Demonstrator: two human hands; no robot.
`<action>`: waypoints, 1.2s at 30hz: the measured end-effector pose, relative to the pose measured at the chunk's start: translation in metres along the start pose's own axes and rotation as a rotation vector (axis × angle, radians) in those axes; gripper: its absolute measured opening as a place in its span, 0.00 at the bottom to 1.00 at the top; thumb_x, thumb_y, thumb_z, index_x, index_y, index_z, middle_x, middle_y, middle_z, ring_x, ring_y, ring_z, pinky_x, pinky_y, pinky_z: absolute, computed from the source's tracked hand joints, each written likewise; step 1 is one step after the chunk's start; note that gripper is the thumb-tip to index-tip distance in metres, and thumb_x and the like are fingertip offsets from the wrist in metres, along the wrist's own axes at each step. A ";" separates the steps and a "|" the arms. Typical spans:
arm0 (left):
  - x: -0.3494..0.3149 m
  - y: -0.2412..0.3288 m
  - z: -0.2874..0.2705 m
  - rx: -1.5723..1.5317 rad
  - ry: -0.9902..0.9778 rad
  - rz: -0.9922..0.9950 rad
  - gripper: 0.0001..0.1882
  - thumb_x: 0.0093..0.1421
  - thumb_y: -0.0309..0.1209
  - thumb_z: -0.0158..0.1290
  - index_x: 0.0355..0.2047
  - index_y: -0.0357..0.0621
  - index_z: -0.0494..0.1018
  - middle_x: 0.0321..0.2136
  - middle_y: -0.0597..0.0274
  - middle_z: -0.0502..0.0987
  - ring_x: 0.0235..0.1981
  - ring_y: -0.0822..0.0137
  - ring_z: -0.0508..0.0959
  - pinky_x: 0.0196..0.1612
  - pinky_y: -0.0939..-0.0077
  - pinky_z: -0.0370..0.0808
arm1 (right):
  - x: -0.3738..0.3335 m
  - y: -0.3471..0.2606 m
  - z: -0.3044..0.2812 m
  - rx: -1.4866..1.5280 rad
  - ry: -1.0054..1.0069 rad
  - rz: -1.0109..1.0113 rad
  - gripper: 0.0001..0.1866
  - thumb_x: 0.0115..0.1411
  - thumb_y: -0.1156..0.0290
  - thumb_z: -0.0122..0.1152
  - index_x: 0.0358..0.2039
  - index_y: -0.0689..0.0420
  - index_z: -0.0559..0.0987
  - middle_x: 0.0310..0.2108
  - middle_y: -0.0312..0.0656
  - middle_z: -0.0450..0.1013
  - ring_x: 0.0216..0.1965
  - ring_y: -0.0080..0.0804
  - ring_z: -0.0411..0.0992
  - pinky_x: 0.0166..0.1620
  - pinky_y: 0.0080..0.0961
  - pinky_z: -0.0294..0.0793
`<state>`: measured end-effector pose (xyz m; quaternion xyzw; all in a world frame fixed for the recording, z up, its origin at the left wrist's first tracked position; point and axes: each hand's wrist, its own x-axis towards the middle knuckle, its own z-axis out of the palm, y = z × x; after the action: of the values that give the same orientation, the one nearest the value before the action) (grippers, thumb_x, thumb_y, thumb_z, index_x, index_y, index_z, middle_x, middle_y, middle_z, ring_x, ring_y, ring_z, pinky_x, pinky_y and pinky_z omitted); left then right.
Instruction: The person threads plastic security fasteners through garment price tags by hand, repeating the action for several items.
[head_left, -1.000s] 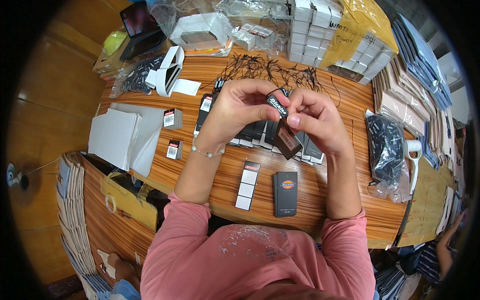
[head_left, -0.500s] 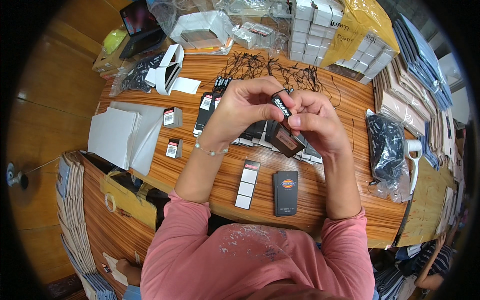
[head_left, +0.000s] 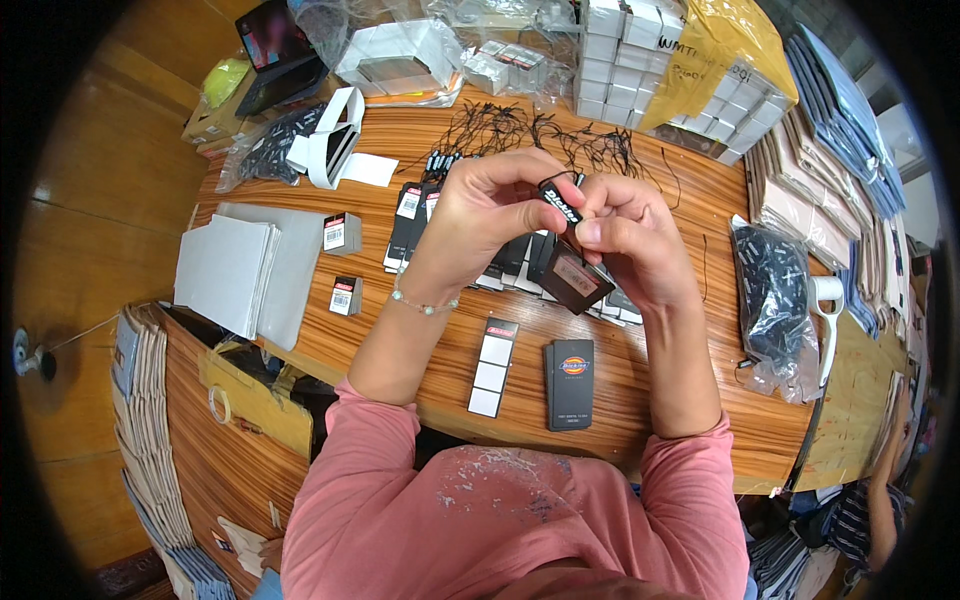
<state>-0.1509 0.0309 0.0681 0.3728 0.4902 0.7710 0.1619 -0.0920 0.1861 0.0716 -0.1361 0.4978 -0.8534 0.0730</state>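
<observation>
Over the middle of the table my left hand point(head_left: 500, 205) pinches a small black string seal point(head_left: 561, 203) with white lettering, its thin black cord looped above it. Close beside it, my right hand point(head_left: 635, 235) is closed on the upper end of a dark hang tag point(head_left: 577, 282), which hangs below my fingers. Where cord and tag meet is hidden by my fingertips. Nearer me lie a stack of black hang tags point(head_left: 570, 385) and a tag strip point(head_left: 492, 367) with white panels. Behind my hands, finished-looking black tags point(head_left: 405, 225) lie in an overlapping row, their cords point(head_left: 500, 125) spread toward the back.
At left are two small label stacks point(head_left: 342, 233) and white paper sheets point(head_left: 225, 270). A bag of black seals point(head_left: 775, 300) and a white tape dispenser point(head_left: 828, 320) lie right. White boxes point(head_left: 605, 75) and folded garments point(head_left: 800, 190) stand behind. Another person's arm point(head_left: 885, 500) shows lower right.
The string seal has tilted slightly between my fingers, and the hang tag has turned a little. Both hands stay in nearly the same place. The other person's arm at right has shifted.
</observation>
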 end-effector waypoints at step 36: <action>0.002 0.003 -0.004 0.153 0.038 0.014 0.13 0.40 0.29 0.61 0.27 0.38 0.74 0.32 0.59 0.70 0.36 0.69 0.69 0.40 0.78 0.66 | -0.004 -0.011 0.002 -0.402 0.152 -0.071 0.04 0.50 0.76 0.57 0.26 0.63 0.75 0.22 0.31 0.69 0.25 0.13 0.64 0.28 0.10 0.63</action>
<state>-0.1544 0.0284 0.0707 0.3727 0.5479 0.7395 0.1181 -0.0876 0.1911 0.0816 -0.1007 0.6569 -0.7468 -0.0231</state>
